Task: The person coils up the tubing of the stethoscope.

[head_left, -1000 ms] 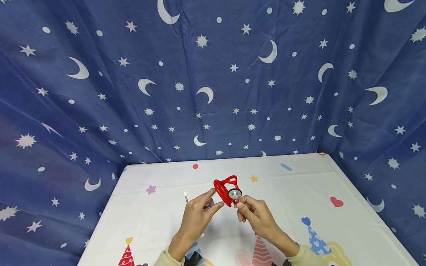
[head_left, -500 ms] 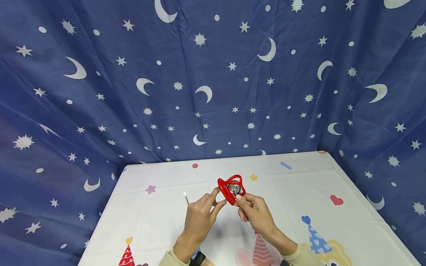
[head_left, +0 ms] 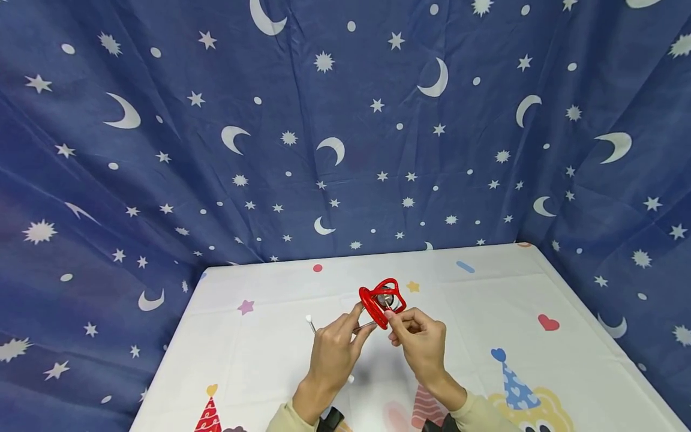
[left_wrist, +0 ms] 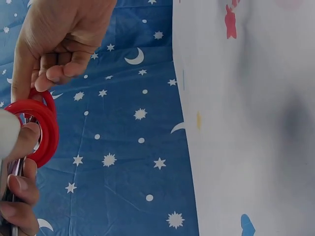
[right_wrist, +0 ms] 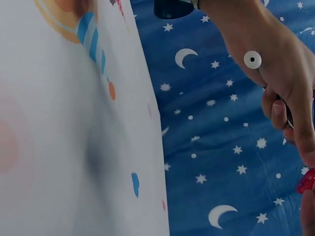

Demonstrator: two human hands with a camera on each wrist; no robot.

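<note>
A stethoscope with coiled red tubing [head_left: 372, 307] is held in the air above the table in the head view. My left hand [head_left: 332, 360] grips it by the metal ear tubes and the side of the coil. One white ear tip [head_left: 309, 318] sticks out beyond that hand, another [head_left: 351, 378] shows below it. From the right, my right hand [head_left: 423, 348] pinches the stem by the round metal chest piece [head_left: 385, 298], which sits within a red loop. In the left wrist view the red coil [left_wrist: 48, 132] circles a left fingertip; part of the stethoscope is cut off.
The white table cover [head_left: 243, 348] carries printed party hats, stars and hearts. A dark blue curtain [head_left: 356, 228] with moons and stars hangs behind the table and along its sides. Dark wrist straps [head_left: 330, 418] sit at the sleeves.
Both hands have shifted slightly right and up with the stethoscope. The chest piece has turned and moved from beside the coil into the red loop.
</note>
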